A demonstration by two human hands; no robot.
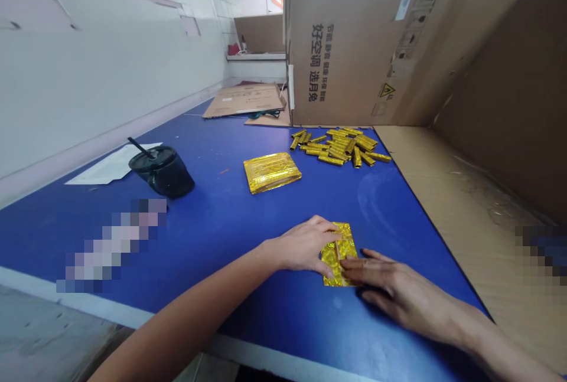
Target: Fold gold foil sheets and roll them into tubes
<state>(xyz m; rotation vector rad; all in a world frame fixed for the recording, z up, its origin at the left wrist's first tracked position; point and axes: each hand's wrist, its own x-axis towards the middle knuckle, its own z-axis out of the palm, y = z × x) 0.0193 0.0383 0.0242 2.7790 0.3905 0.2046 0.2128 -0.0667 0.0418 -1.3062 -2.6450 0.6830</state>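
Observation:
A shiny gold foil sheet point(346, 239) with a pale strip down its middle lies flat on the blue table point(212, 240). Thumb and fingers apart, my left hand point(308, 245) rests on the sheet's left part. From the other side, my right hand point(392, 284) reaches onto its lower right part with fingers stretched out. Both hands partly cover the sheet. Beyond them sits a stack of similar gold sheets point(272, 173). Farther back and to the right, several small rolled gold tubes point(341, 147) lie in a loose heap.
A dark lidded mug point(166, 172) with a stick in it stands at the left, by a white paper point(106, 165). A large cardboard box point(354, 45) rises at the back right. Flattened cardboard point(245, 100) lies at the far end. A white wall borders the left.

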